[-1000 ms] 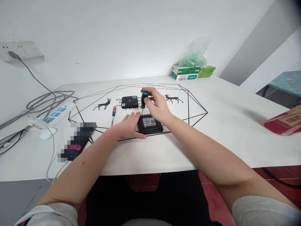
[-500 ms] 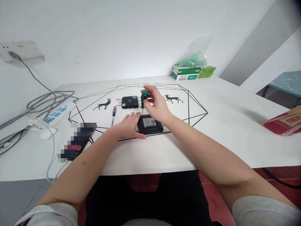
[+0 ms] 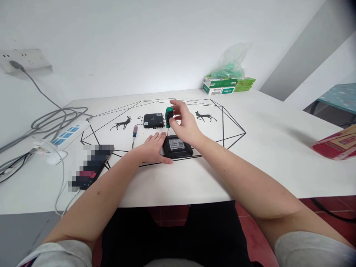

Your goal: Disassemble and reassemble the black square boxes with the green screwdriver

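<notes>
Inward from the tabletop's (image 3: 180,185) near edge, the left hand (image 3: 151,150) lies flat, its grip spread, against the black case's (image 3: 178,149) left side. The right hand's (image 3: 185,124) grip pinches the green-and-black screwdriver (image 3: 168,115), roughly upright at the case's far left corner; its tip is hard to make out, some fingers partly hidden.

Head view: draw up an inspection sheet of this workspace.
Surface: white table with printed deer.
Job's things: nearer black box, flat; green screwdriver, upright at the box's far left corner.
Clutter: second black box, second screwdriver, blurred phone, red package.
Hands: left hand flat beside the nearer black box; right hand holds the green screwdriver.
Cables: grey cable from wall socket, looped near power strip; white cable near phone.
Surroundings: white wall, green boxes topped by a plastic bag.
</notes>
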Available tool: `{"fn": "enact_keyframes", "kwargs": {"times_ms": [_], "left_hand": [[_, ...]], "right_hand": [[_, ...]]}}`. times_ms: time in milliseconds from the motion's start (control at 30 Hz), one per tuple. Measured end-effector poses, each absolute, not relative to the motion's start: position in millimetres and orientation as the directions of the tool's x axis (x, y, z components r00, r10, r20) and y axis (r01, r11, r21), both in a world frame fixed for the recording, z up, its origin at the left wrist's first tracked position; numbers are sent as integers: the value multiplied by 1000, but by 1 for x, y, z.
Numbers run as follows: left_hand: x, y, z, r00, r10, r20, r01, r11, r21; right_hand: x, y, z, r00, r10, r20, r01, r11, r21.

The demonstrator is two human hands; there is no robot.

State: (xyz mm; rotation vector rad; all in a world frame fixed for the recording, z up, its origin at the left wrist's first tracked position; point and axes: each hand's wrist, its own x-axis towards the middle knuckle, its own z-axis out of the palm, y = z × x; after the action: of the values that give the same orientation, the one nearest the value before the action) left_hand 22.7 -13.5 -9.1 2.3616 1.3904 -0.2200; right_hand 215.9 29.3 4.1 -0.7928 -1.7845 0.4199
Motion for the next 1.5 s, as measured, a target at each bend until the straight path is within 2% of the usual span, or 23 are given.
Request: {"fn": "enact_keyframes", "kwargs": {"times_ms": [433,833,1100,1500], "left_hand": [[23,-13,-8,504,806,-311,860,-434,267],[22,-12,-12,510,806,-301,855,-438,278],[17,-8,-20,552,799,-236,820,-470,327],[22,-12,-12,520,806,-281,846,-441,299]], "right_hand": [[217,27,5,-238,658,715,359,743,-565],[216,30,2,-201,647,736,328,752,-572],[217,31,3,-168,646,745,314,751,-581],[214,30,1,-178,658,732,314,743,-592]]}}
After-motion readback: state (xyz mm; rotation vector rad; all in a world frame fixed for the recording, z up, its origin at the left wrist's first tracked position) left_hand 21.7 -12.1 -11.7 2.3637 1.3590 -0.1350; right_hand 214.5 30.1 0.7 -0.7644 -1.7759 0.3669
